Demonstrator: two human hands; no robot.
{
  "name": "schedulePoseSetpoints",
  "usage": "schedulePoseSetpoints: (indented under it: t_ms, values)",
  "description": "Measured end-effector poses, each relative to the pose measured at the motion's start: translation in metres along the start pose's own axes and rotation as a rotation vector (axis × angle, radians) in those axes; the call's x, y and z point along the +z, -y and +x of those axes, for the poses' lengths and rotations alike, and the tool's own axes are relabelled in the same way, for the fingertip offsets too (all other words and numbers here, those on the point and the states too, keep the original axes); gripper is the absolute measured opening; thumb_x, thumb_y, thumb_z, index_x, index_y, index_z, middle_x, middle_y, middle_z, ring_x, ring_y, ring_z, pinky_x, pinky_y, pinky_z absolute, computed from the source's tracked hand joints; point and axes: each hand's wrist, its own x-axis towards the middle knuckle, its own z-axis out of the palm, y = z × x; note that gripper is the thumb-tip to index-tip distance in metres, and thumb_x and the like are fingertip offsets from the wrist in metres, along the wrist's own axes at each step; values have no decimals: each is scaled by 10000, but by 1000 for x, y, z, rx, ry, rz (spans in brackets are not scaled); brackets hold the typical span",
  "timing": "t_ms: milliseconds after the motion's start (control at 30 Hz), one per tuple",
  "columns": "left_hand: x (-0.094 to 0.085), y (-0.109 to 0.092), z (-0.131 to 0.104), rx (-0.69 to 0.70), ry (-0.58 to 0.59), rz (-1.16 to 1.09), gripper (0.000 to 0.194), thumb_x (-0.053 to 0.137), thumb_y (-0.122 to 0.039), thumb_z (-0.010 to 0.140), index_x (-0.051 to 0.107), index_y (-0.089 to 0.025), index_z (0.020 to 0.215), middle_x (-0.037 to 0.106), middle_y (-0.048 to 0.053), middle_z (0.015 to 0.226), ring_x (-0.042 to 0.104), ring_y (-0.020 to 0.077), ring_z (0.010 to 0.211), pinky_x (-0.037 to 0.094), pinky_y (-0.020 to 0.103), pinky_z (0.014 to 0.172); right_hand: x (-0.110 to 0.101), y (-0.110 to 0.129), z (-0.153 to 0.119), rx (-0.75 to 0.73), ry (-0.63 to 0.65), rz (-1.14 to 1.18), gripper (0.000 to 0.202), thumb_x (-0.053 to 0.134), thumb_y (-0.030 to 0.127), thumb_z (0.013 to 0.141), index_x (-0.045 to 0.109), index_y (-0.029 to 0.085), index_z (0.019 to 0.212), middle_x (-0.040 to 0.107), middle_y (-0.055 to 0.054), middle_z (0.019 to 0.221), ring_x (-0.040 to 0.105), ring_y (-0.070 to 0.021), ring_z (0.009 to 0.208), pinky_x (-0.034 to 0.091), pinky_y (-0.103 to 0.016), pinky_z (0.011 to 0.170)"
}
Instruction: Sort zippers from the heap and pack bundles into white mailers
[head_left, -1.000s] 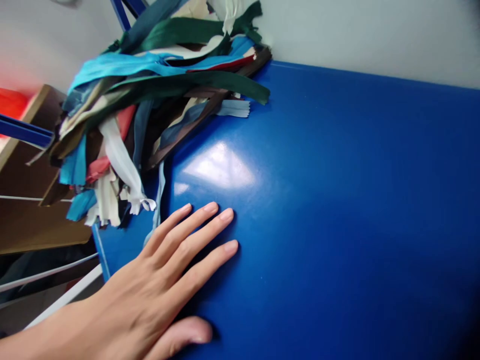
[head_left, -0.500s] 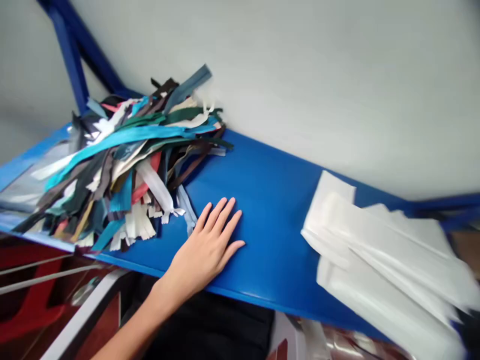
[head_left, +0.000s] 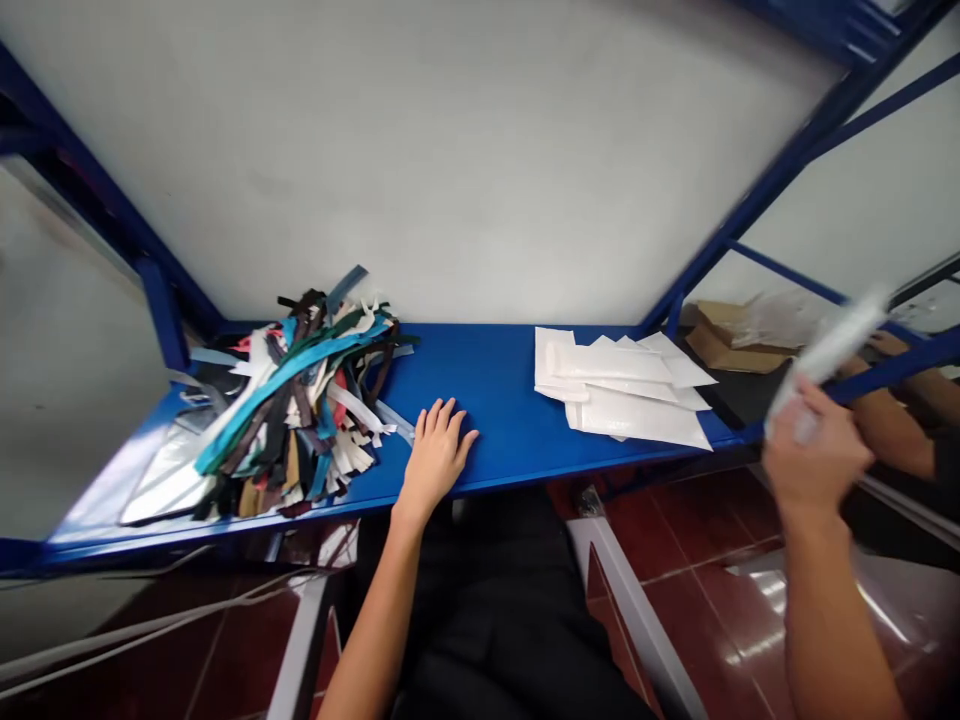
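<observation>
My left hand (head_left: 437, 452) lies flat on the blue table (head_left: 480, 400), its fingers stretched out and holding nothing. Its fingertips are beside a light-blue zipper (head_left: 395, 420) at the edge of a heaped pile of zippers (head_left: 300, 400) in many colours. My right hand (head_left: 814, 450) is raised beyond the table's right end, closed around a white packet (head_left: 836, 340); motion blurs both. Several flat white packets (head_left: 630, 385) lie overlapping on the right part of the table.
A clear plastic sheet or bag (head_left: 169, 475) lies under the left of the pile. Blue frame bars (head_left: 750, 215) rise at both ends. At the right are an open cardboard box (head_left: 739, 340) and another person's arm (head_left: 896, 425). White cables (head_left: 180, 615) run at lower left.
The view has swung right and widened. My right hand with a white packet has come into view at the right. My left hand still rests flat by the zippers.
</observation>
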Motion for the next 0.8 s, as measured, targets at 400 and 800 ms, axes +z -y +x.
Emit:
schedulePoseSetpoints:
  t_ms: [400,800]
  values:
    - [2,-1,2,-18,-13,32,406,484,-423,1112,645,-199,1411,576,155,1595,454,374,1561,364,605,1297,143,83,57,-304,345,59,784,201,643,1113,684,102,1409,648,-255,1482,575,-415,1391,441,-550,1140]
    - [-58,-29,17,-15,-228,-652,353,445,-424,1142,644,-267,1388,707,116,1441,664,281,1372,460,578,1244,229,84,22,-89,548,90,857,117,723,1087,345,192,1720,291,-133,1793,277,-394,1632,123,-684,1314]
